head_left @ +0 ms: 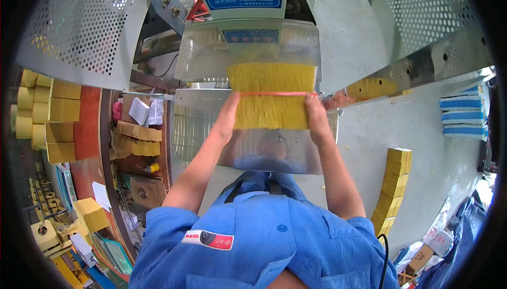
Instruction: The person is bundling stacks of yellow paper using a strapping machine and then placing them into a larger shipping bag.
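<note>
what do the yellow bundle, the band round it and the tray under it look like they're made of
Yellow bundle: probably stacked thin paper, since its face shows fine matte parallel lines like sheet edges. Band: likely rubber or plastic, a thin, smooth orange-red strip pulled taut across the bundle. Tray: sheet metal, probably stainless steel, with a bright finish that mirrors the blue shirt. The left hand and right hand grip the bundle's sides.

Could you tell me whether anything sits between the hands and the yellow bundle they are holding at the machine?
Nothing visible does. The left hand and right hand press directly on the sides of the yellow bundle tied with a red band, in front of the metal machine.
</note>
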Demonstrator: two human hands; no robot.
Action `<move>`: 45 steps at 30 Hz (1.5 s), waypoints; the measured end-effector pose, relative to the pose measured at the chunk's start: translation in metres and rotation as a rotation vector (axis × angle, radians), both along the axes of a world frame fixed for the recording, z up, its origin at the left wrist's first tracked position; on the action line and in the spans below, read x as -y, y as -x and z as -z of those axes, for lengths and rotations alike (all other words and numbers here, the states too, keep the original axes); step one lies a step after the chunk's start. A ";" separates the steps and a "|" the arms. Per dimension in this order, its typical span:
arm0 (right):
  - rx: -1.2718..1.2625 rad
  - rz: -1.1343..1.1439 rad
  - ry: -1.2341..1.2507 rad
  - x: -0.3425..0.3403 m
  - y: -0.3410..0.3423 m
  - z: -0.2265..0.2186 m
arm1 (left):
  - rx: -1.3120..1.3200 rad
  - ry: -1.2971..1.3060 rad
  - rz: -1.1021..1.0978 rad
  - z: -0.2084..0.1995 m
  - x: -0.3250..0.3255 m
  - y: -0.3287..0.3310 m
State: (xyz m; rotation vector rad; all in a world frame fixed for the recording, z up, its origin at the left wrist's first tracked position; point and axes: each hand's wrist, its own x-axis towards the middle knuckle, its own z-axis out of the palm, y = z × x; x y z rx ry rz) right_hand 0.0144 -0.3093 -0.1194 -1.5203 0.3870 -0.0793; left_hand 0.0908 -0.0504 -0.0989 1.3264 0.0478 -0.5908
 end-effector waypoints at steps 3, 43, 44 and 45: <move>0.015 -0.057 0.201 -0.034 0.030 -0.033 | 0.230 -0.433 0.027 -0.020 -0.038 0.037; -0.089 0.347 -0.058 -0.048 0.147 0.016 | -0.214 -0.118 -0.078 0.043 -0.071 0.108; -0.028 0.351 0.036 -0.051 0.153 0.048 | -0.331 -0.081 -0.131 0.047 -0.060 0.113; -0.186 0.400 -0.005 -0.051 0.165 0.077 | -0.348 -0.013 -0.147 0.051 -0.061 0.116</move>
